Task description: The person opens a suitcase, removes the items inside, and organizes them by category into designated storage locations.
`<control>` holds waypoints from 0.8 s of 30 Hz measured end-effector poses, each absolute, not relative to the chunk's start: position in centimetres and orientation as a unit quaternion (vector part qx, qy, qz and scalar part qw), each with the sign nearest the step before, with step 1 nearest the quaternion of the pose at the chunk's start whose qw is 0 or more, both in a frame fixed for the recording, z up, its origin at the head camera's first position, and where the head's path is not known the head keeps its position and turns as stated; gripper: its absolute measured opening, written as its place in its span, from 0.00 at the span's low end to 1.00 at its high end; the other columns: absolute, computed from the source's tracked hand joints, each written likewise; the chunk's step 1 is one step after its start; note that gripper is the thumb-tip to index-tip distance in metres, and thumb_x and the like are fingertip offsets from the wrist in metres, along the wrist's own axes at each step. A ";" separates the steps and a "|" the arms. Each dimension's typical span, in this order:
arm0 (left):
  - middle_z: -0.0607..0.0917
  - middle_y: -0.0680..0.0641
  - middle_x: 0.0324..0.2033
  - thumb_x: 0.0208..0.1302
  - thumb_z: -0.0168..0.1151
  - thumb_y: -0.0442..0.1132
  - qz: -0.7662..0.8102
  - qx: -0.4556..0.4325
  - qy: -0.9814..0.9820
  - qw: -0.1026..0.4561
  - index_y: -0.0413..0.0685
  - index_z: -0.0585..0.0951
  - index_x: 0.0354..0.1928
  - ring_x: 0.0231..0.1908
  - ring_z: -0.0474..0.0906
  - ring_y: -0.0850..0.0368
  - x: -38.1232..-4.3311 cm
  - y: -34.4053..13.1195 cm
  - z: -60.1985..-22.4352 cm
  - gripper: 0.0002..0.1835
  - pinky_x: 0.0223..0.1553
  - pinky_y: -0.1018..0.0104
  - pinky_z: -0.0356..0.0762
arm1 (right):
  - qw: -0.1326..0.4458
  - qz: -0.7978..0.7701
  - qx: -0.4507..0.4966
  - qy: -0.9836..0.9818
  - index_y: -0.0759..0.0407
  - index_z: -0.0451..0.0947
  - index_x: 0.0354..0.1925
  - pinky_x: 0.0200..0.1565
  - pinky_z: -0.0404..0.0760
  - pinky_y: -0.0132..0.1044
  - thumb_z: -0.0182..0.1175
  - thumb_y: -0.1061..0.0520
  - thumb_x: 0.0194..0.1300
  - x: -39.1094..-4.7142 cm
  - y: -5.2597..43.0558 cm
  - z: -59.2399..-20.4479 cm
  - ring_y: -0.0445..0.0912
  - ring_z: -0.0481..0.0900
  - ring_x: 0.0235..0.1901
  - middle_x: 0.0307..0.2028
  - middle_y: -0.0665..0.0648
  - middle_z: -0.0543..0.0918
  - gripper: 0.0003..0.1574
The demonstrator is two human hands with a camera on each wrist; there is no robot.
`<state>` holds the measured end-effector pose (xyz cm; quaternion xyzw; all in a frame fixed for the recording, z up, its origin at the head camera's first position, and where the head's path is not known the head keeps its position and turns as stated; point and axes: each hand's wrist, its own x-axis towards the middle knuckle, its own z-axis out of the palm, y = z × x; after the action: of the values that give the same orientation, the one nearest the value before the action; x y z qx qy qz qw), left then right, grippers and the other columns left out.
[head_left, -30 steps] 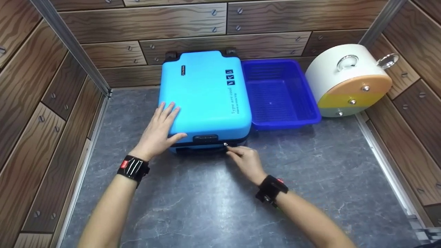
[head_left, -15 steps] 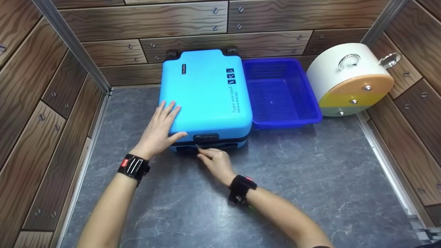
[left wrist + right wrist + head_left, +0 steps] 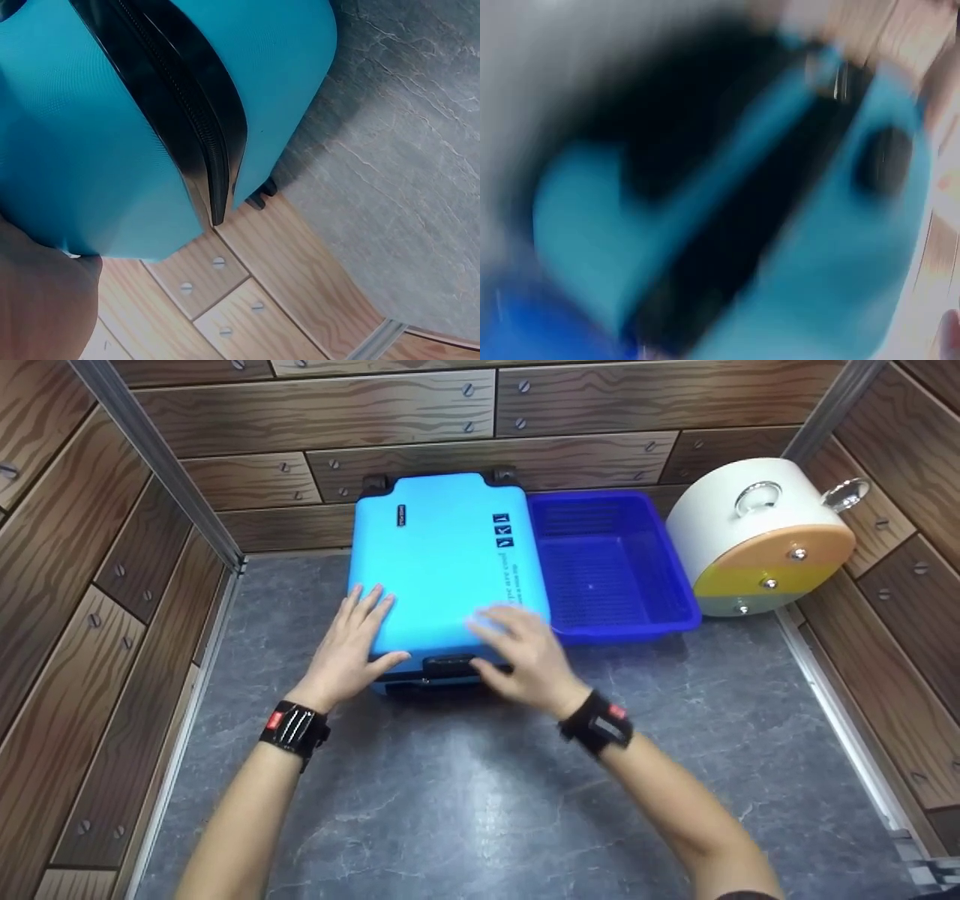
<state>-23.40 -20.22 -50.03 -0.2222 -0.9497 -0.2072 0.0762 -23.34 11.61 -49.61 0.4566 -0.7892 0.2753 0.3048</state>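
Note:
A bright blue hard-shell suitcase (image 3: 442,555) lies flat on the grey floor, lid up, its wheels toward the back wall. My left hand (image 3: 345,649) rests on its front left corner, fingers spread on the lid and thumb along the front edge. My right hand (image 3: 525,656), blurred by motion, is over the front right corner with its fingers extended and holding nothing. A small metal zipper pull (image 3: 426,680) shows on the front below the black lock (image 3: 448,664). In the left wrist view the black zipper (image 3: 187,105) runs closed round the suitcase side.
A dark blue plastic basket (image 3: 619,630) stands right against the suitcase. Right of it sits a white drum-shaped container (image 3: 742,495) with an orange, yellow and green face and a clear handle. Wood-patterned walls (image 3: 397,412) enclose the back and both sides.
My right hand slid the zipper pull leftward along the suitcase front, then let go and moved up and right over the front right corner. My left hand stayed in place.

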 end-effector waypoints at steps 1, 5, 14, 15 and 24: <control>0.46 0.50 0.81 0.68 0.58 0.68 -0.208 -0.221 -0.950 0.078 0.56 0.50 0.82 0.80 0.31 0.49 -23.4 -20.2 -50.0 0.50 0.77 0.46 0.36 | 0.289 0.254 0.449 -0.807 0.57 0.69 0.72 0.71 0.63 0.54 0.74 0.47 0.59 -24.3 12.3 -49.1 0.57 0.67 0.69 0.69 0.63 0.72 0.47; 0.46 0.51 0.81 0.68 0.58 0.67 -0.219 -0.206 -0.950 0.085 0.55 0.51 0.82 0.80 0.31 0.50 -23.0 -19.8 -50.3 0.49 0.77 0.47 0.37 | 0.188 0.174 0.424 -0.868 0.55 0.54 0.80 0.76 0.43 0.55 0.72 0.30 0.56 -27.2 14.3 -48.4 0.58 0.46 0.78 0.78 0.64 0.54 0.67; 0.51 0.44 0.80 0.71 0.66 0.50 -0.283 -0.131 -0.928 0.202 0.47 0.55 0.81 0.79 0.41 0.47 -20.2 -17.8 -52.8 0.45 0.76 0.48 0.46 | 0.154 0.145 0.411 -0.887 0.58 0.58 0.79 0.77 0.41 0.52 0.68 0.26 0.58 -28.2 14.6 -49.1 0.56 0.52 0.78 0.78 0.59 0.59 0.64; 0.55 0.42 0.79 0.69 0.68 0.47 -0.296 -0.126 -0.917 0.235 0.45 0.59 0.79 0.78 0.46 0.45 -19.8 -17.6 -53.4 0.42 0.76 0.47 0.49 | 0.157 0.146 0.410 -0.886 0.58 0.58 0.79 0.77 0.41 0.52 0.68 0.26 0.58 -28.2 14.6 -49.1 0.55 0.52 0.78 0.77 0.59 0.60 0.64; 0.84 0.50 0.38 0.68 0.68 0.43 -0.412 -0.070 -0.884 0.211 0.45 0.85 0.50 0.38 0.79 0.55 -16.1 -15.5 -57.8 0.13 0.40 0.60 0.77 | 0.160 0.146 0.411 -0.886 0.57 0.58 0.79 0.77 0.41 0.52 0.67 0.25 0.59 -28.2 14.3 -49.3 0.55 0.51 0.78 0.78 0.59 0.59 0.64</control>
<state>-16.12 -15.47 -57.79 -0.0697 -0.8839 -0.4116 0.2109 -28.21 14.32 -49.33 0.4110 -0.8856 0.1458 0.1598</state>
